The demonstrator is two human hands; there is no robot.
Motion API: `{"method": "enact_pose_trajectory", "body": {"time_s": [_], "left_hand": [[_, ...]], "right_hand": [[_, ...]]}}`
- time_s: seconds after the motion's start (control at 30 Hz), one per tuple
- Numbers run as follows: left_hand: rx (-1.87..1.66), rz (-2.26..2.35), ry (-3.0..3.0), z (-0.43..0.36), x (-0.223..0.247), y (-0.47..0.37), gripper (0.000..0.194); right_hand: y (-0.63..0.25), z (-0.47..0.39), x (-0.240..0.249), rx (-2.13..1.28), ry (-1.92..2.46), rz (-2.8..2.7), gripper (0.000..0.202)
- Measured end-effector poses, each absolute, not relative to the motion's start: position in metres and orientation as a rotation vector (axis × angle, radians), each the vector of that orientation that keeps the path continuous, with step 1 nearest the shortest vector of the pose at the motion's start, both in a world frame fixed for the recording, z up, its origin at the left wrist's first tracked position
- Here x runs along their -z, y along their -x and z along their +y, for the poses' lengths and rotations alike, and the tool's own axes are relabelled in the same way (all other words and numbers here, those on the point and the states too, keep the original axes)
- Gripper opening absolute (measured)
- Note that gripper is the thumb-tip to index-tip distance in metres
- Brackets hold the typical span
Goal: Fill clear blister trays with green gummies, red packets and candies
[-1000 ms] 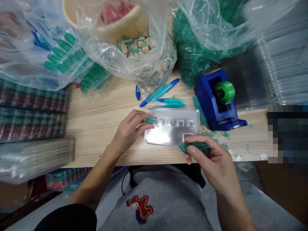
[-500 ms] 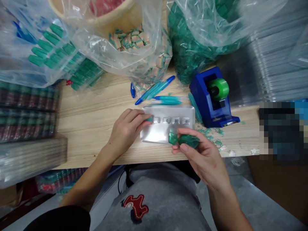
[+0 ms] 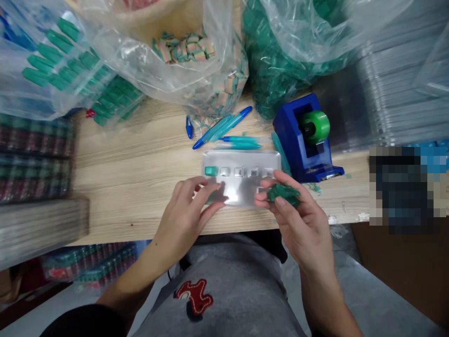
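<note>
A shallow clear plastic tray (image 3: 242, 194) lies near the table's front edge, with a row of several square hollows along it. One small shiny green block (image 3: 210, 171) sits in the leftmost hollow. My left hand (image 3: 191, 201) is over the tray's lower left, thumb and fingers apart, with nothing visible between them. My right hand (image 3: 298, 217) is closed around several small green blocks (image 3: 283, 193) over the tray's right end. Its fingers partly hide those blocks and the rightmost hollow.
Behind the tray lie blue pens (image 3: 224, 128). A blue tape dispenser (image 3: 305, 145) stands to the right. Plastic bags hold striped pieces (image 3: 189, 49) and green pieces (image 3: 270, 65). Clear trays (image 3: 403, 93) are stacked at right, packed boxes (image 3: 35, 159) at left.
My left hand has come away from the leftmost hollow toward me, leaving a green block in it. My right hand has shifted slightly right; the block at its fingertips no longer shows apart.
</note>
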State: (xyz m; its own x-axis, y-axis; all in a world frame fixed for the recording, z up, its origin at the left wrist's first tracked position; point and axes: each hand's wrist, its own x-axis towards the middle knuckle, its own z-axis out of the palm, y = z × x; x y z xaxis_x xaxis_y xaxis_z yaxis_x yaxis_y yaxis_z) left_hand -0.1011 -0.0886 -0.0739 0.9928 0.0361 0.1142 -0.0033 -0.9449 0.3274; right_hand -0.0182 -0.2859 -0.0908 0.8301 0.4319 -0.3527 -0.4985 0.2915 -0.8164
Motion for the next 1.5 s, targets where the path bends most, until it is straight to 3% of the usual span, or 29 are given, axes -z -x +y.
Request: {"method": "enact_pose_trajectory", "body": {"time_s": [0.1, 0.33, 0.5, 0.7, 0.93, 1.17, 1.5], "left_hand": [[-0.123, 0.099, -2.891, -0.085, 0.074, 0.108, 0.033], [-0.164, 0.120, -2.706, -0.074, 0.081, 0.114, 0.017], [-0.203, 0.034, -2.644, -0.076, 0.072, 0.100, 0.032], [-0.343, -0.150, -2.898, -0.074, 0.078, 0.066, 0.014], [-0.378, -0.400, -2.971, -0.068, 0.081, 0.046, 0.026], [-0.457, -0.428, -2.980, -0.065, 0.091, 0.046, 0.024], [-0.139, -0.429, -2.423, -0.100, 0.055, 0.051, 0.024]], "right_hand": [[0.019, -0.286, 0.093, -0.634, 1.114, 0.021, 0.028], [0.019, -0.285, 0.094, -0.635, 1.131, 0.029, 0.022], [0.019, -0.288, 0.096, -0.624, 1.132, 0.020, 0.022], [0.021, -0.289, 0.093, -0.617, 1.127, 0.016, 0.022], [0.019, -0.291, 0.094, -0.609, 1.113, 0.028, 0.024], [0.019, -0.286, 0.089, -0.656, 1.146, 0.029, 0.030], [0.024, -0.282, 0.080, -0.718, 1.293, -0.049, 0.042]]}}
